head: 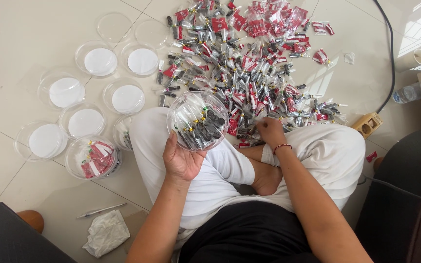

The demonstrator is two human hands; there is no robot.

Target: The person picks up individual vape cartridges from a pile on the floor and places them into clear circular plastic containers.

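My left hand (181, 158) holds a clear round plastic container (198, 121) from below, above my left knee; several small dark items in clear packets with gold ties lie inside it. My right hand (270, 131) reaches down with closed fingers to the near edge of a big pile of small clear packets with red and dark contents (249, 63) spread on the white tiled floor. Whether it grips a packet is hidden. I sit cross-legged in white trousers.
Several clear round containers with white liners (101, 61) stand on the floor at left; one (93, 157) holds red packets. A pen (101, 210) and crumpled tissue (105, 233) lie near left. A socket block (368, 124), black cable and water bottle (417, 89) are at right.
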